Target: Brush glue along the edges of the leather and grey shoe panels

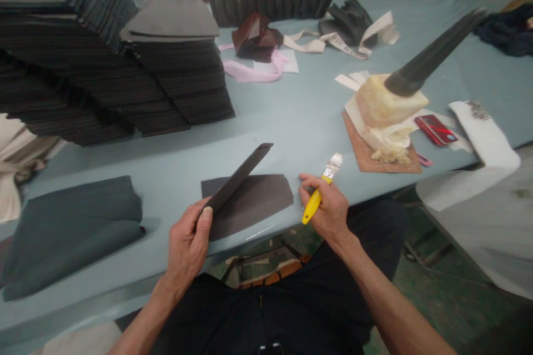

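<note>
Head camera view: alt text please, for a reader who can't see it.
The left hand holds a dark grey cut sheet tilted up over a second sheet lying flat at the near edge of a blue-grey table, while the right hand grips a yellow-handled brush beside it. Tall stacks of similar dark sheets stand at the far left.

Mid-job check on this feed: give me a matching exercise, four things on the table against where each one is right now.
Things:
1. yellow-handled brush
2. dark strip
3. flat dark sheet
4. red object

Places:
A. lying flat on the table, near its front edge
B. beside the pale block
C. gripped in the right hand
D. tilted up, held by the left hand

Pairs: 1-C; 2-D; 3-A; 4-B
</note>
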Demonstrator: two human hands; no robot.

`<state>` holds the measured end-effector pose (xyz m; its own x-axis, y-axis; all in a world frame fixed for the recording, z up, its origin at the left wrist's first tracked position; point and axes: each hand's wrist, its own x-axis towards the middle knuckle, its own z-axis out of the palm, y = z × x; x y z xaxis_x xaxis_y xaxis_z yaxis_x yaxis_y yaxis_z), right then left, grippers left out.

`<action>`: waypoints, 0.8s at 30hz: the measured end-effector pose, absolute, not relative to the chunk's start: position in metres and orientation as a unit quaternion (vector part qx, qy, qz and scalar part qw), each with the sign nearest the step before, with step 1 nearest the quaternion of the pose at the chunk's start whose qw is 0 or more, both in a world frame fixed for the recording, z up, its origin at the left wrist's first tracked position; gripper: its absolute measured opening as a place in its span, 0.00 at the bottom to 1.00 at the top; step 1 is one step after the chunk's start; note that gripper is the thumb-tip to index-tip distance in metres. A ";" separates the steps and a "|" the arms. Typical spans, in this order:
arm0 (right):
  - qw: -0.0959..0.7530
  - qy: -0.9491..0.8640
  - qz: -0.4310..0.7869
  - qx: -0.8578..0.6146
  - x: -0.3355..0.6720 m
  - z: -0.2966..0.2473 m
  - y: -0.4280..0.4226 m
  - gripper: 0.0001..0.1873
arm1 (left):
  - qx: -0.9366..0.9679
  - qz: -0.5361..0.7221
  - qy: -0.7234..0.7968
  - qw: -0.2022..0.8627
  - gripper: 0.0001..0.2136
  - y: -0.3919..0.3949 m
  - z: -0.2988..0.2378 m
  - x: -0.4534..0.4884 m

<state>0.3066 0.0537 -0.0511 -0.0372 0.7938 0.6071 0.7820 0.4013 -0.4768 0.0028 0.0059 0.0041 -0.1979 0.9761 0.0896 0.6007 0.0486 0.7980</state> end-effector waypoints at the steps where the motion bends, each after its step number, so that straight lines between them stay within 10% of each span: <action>1: 0.426 -0.719 0.010 -0.549 0.307 -0.051 0.053 0.04 | 0.582 0.371 0.678 0.252 0.19 0.007 0.004 0.003; 24: 0.403 -0.722 0.056 -0.560 0.305 -0.048 0.047 0.05 | 0.554 0.367 0.714 0.223 0.21 0.008 0.010 0.005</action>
<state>0.3049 0.0473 -0.0478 -0.0493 0.8536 0.5186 0.7631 0.3672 -0.5319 0.0045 0.0082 0.0101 -0.2869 0.9540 0.0871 0.6264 0.1181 0.7705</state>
